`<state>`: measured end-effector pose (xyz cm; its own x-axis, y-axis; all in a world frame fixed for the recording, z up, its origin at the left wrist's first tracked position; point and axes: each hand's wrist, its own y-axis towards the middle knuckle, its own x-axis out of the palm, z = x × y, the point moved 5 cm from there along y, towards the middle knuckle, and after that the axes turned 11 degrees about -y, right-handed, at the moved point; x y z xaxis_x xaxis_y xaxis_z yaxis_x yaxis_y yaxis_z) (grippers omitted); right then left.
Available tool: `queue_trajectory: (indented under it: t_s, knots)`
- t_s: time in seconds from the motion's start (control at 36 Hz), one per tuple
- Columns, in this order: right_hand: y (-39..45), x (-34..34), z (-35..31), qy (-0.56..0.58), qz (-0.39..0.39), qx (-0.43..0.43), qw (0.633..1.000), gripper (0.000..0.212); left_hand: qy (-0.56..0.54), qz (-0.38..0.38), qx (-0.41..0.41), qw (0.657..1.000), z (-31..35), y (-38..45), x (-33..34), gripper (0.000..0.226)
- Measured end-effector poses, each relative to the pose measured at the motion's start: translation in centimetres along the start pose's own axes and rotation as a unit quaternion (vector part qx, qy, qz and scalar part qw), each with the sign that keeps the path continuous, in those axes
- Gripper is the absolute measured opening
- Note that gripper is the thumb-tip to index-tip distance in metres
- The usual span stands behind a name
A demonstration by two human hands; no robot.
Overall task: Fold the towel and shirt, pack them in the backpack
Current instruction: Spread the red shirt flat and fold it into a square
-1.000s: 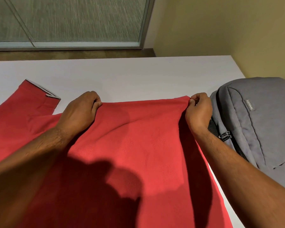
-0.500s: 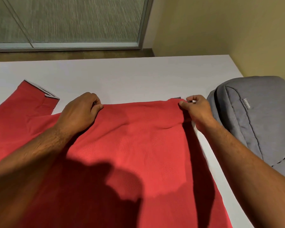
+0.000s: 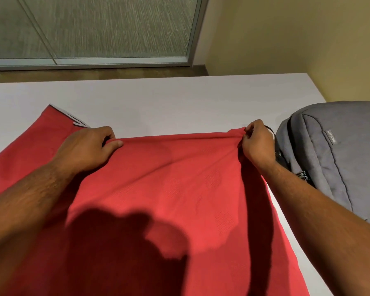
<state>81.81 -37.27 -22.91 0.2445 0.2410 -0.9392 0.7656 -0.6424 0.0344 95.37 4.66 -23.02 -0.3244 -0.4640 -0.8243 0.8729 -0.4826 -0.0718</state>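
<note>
A red shirt lies spread on the white worktop and covers most of its near part; a dark shadow falls on the near cloth. Both forearms reach over the shirt to its far edge. The left hand grips this far edge at the left, with the thumb on top of the cloth and the fingers curled around the fold. The right hand pinches the far right corner of the shirt and holds it a little above the worktop. Left of the left hand, a sleeve with a white and dark cuff lies flat. Just right of the right hand a grey backpack lies at the right side of the worktop. Behind the worktop there is a glass wall.
</note>
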Motion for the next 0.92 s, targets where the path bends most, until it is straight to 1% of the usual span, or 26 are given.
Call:
queue_trajectory:
  t_s: [0.08, 0.17, 0.22, 0.28, 0.33, 0.36, 0.42, 0.44, 0.47, 0.53, 0.58, 0.64, 0.69, 0.72, 0.81, 0.89, 0.92]
  knots:
    - [-0.2, 0.1, 0.0, -0.008, 0.01, 0.008, 1.0, 0.021, 0.0, 0.023, -0.011, 1.0, -1.6, -0.7, -1.2, 0.034]
    - [-0.4, 0.0, -0.1, -0.002, 0.003, 0.02, 1.0, 0.013, -0.011, 0.033, -0.007, 0.999, -2.1, -1.3, -1.5, 0.034]
    - [-0.7, -0.2, 0.1, 0.029, -0.019, 0.035, 0.999, 0.022, -0.012, 0.035, -0.006, 0.999, -2.1, -1.6, -1.5, 0.033]
    - [-1.0, -0.8, 0.4, 0.085, -0.056, 0.063, 0.993, 0.038, -0.013, 0.037, -0.008, 0.999, -2.3, -1.6, -1.5, 0.031]
    - [-1.2, -1.6, 1.3, 0.133, -0.092, 0.081, 0.984, 0.048, -0.012, 0.04, -0.006, 0.999, -2.3, -1.8, -1.4, 0.023]
    - [-1.2, -2.0, 1.9, 0.139, -0.128, 0.084, 0.978, 0.051, -0.003, 0.054, 0.007, 0.999, -2.1, -1.9, -1.3, 0.017]
    - [-1.5, -2.5, 3.0, 0.132, -0.223, 0.083, 0.962, 0.056, 0.034, 0.11, 0.043, 0.992, -1.3, -2.4, -1.4, 0.005]
    - [-1.5, -2.7, 3.6, 0.119, -0.263, 0.081, 0.954, 0.06, 0.043, 0.138, 0.056, 0.988, -0.8, -2.8, -1.4, 0.004]
    - [-1.6, -2.9, 4.3, 0.098, -0.288, 0.079, 0.949, 0.06, 0.044, 0.158, 0.067, 0.984, -0.1, -3.2, -1.2, 0.005]
    - [-2.0, -3.3, 4.6, 0.069, -0.319, 0.064, 0.943, 0.048, 0.034, 0.159, 0.091, 0.983, 1.4, -4.0, -0.1, 0.008]
    - [-2.1, -3.6, 4.4, 0.083, -0.315, 0.062, 0.943, 0.036, 0.029, 0.123, 0.102, 0.987, 2.2, -4.6, 1.4, 0.011]
    - [-2.0, -3.9, 4.7, 0.125, -0.281, 0.095, 0.947, 0.032, 0.032, 0.097, 0.092, 0.99, 2.1, -5.2, 2.6, 0.02]
    - [-1.9, -3.9, 5.6, 0.146, -0.254, 0.126, 0.948, 0.033, 0.031, 0.095, 0.085, 0.991, 1.8, -5.5, 2.8, 0.027]
    - [-2.0, -3.7, 5.9, 0.144, -0.253, 0.131, 0.948, 0.031, 0.03, 0.095, 0.083, 0.992, 1.7, -5.6, 2.7, 0.028]
    - [-3.1, -3.4, 6.7, 0.143, -0.222, 0.139, 0.954, 0.018, 0.032, 0.08, 0.081, 0.993, 1.6, -5.5, 2.5, 0.031]
    - [-4.2, -3.3, 6.6, 0.157, -0.17, 0.136, 0.963, 0.016, 0.035, 0.056, 0.073, 0.995, 1.3, -5.6, 2.5, 0.037]
    - [-4.5, -3.3, 6.5, 0.165, -0.171, 0.131, 0.963, 0.022, 0.039, 0.048, 0.071, 0.996, 1.2, -5.6, 2.5, 0.039]
